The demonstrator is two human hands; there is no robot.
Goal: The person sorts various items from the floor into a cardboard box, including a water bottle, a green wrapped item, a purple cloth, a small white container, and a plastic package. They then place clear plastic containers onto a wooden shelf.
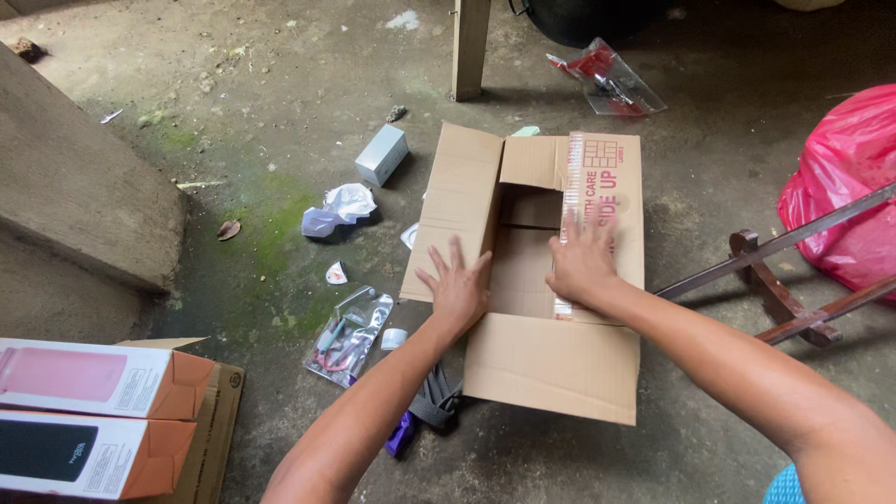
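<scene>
A brown cardboard box [551,364] lies open on the concrete floor, its four flaps spread out. My left hand [456,285] rests flat on the left flap, fingers apart. My right hand [582,263] presses flat on the right flap, which has red print and a strip of clear tape. Neither hand holds anything. The box's inside shows bare cardboard between my hands.
A clear bag of small tools [348,338] and a tape roll [393,338] lie left of the box. Nearby are a small grey box [382,154], crumpled plastic [338,207], two orange-ended product boxes [103,415], a pink plastic bag [845,187], wooden rods [775,271] and a wooden post [469,47].
</scene>
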